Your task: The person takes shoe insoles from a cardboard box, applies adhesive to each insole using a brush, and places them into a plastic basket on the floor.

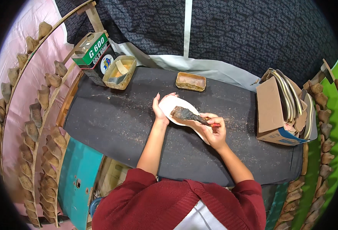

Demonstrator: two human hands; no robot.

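Observation:
Over the middle of the dark table, a pale shoe sole or insole (172, 102) is held flat in my left hand (160, 112). The fingers of that hand wrap its far left edge. Between the fingers of my right hand (216, 134) is a brush (189, 115) with a red handle end and a dark, glue-crusted body. Its bristle end lies over the sole's face, though I cannot tell whether it touches. The sole's narrower end runs under the right hand and is partly hidden.
A metal can (93, 55) and a plastic tub (120, 73) with scrapers stand back left. A shallow yellowish tray (191, 81) sits far centre. On the right, a cardboard box (270, 109) holds several soles. Racks of shoe lasts (35, 115) flank the table (111, 122), which is strewn with scraps.

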